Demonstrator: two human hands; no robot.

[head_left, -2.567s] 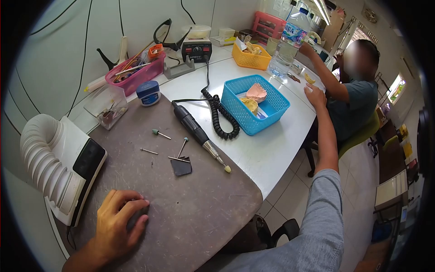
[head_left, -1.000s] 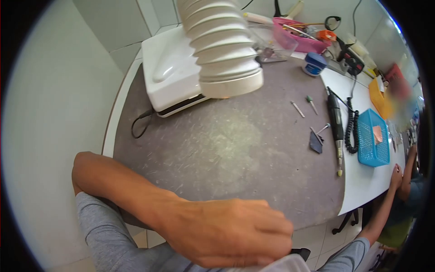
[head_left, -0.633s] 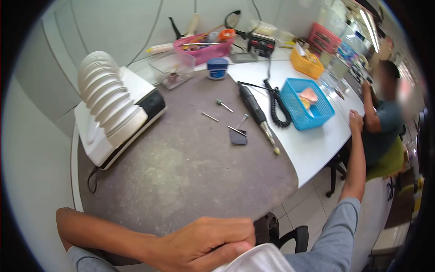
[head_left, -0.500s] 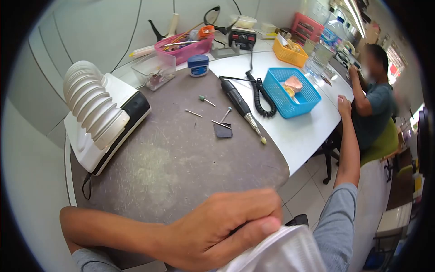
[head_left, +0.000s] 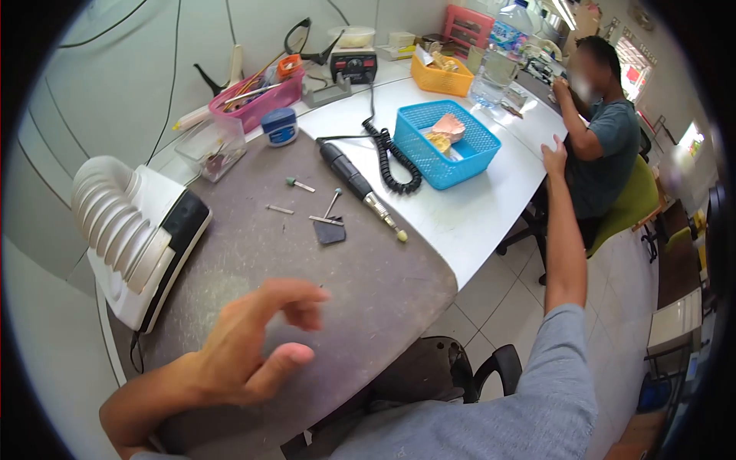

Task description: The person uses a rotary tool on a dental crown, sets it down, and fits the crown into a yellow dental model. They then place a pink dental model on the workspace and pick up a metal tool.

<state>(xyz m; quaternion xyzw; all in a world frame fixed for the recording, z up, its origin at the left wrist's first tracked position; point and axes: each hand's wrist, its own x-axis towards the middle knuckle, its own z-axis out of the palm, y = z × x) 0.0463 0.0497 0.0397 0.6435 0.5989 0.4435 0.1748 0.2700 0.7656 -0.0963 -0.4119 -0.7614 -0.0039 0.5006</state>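
My left hand [head_left: 261, 341] hovers over the near part of the brown worktop mat [head_left: 368, 307]. Its thumb stands apart from the curled fingers, and nothing is between them. My right arm stretches far forward, and my right hand [head_left: 555, 159] is at the white table's edge, a finger and thumb apart; nothing shows in it. On the mat lie a dark handpiece [head_left: 360, 188] with a yellowish tip, a green-tipped bur [head_left: 300, 184], several other thin metal burs [head_left: 280, 208] and a small dark square [head_left: 330, 231].
A white unit with a ribbed hose [head_left: 126, 230] stands left. Behind are a blue jar [head_left: 279, 126], a pink basket [head_left: 264, 103] and a control box [head_left: 354, 67]. A blue basket [head_left: 452, 169] holds dental casts [head_left: 448, 129]. A co-worker [head_left: 606, 130] sits at right beyond a water bottle [head_left: 498, 65].
The white translucent, pleated thing in my left hand has gone from view. That hand has moved left and opened. The view has turned right, and my right hand remains by the table edge.
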